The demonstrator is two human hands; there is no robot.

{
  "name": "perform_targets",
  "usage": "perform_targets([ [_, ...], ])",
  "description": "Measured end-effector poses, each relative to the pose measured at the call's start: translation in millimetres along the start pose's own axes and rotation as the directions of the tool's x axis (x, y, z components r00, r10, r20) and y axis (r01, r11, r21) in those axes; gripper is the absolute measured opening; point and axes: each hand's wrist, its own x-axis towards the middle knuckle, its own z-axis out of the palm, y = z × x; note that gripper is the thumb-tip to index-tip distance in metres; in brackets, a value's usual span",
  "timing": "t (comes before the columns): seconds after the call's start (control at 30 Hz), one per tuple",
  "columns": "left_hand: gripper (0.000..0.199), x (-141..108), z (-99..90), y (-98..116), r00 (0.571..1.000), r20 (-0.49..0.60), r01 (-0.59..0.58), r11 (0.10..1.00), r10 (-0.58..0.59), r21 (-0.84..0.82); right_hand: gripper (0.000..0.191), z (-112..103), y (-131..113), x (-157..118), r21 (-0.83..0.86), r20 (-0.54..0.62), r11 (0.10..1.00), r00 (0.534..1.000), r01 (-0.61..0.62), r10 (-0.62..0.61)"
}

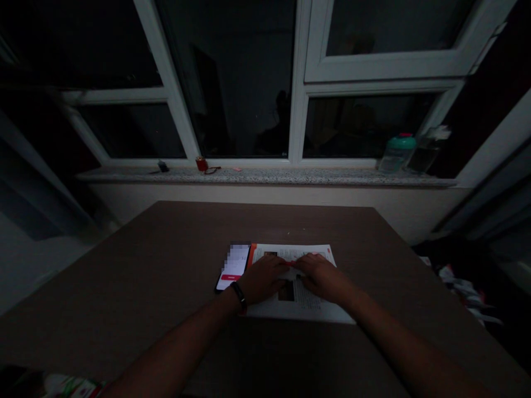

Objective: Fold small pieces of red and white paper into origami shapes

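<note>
A printed booklet (307, 309) with an orange left edge, text and small pictures lies on the table. My left hand (265, 276), with a dark band on its wrist, rests over the booklet's left half. My right hand (323, 275) comes in over its right half. Between the fingertips of both hands shows a slim, small red thing (290, 263); its kind is too small and dim to make out. The fingers of both hands are bent and closed at it. Left of the booklet, a phone (233, 265) with a lit screen lies close by my left hand.
The brown table (174, 237) reaches up to a wall below a window. On the stone sill (269, 176) stand a small red jar (201, 163), a teal-topped bottle (398, 152) and a clear bottle (427, 149). Cloth-like items (460, 287) lie beyond the table's right edge.
</note>
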Motion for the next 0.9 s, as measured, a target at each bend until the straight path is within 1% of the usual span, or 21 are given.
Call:
perform_targets([
  [0.13,0.035,-1,-0.1,1,0.999,0.01,0.052,0.998,-0.053,0.024,0.033,0,1,-1,-0.006,-0.006,1.0,1.0,0.022,-0.022],
  [0.23,0.032,-2,0.5,1,0.995,0.0,0.097,0.994,-0.097,0.048,0.027,3,3,0,-0.045,-0.031,0.999,0.999,0.026,-0.028],
  [0.37,0.031,-3,-0.4,3,0.993,-0.002,0.121,0.992,-0.121,0.025,0.026,4,5,1,-0.073,-0.025,0.997,1.0,-0.019,0.017],
  [0.57,0.023,-3,-1.6,4,0.991,-0.011,0.134,0.991,-0.134,0.02,0.024,-2,8,-4,0.047,-0.005,0.999,1.0,-0.028,0.028],
  [0.73,0.031,-8,3.0,6,0.983,0.003,0.183,0.981,-0.184,0.069,0.024,-5,8,-6,0.047,-0.015,0.999,1.0,-0.008,0.009],
  [0.83,0.037,-9,3.9,9,0.979,0.026,0.197,0.977,-0.2,0.077,0.021,-6,8,-6,0.039,-0.013,0.998,0.999,-0.044,0.045],
  [0.9,0.036,-8,2.8,11,0.979,0.029,0.196,0.976,-0.2,0.093,0.015,-6,6,-6,0.023,-0.018,0.996,0.996,-0.088,0.089],
])
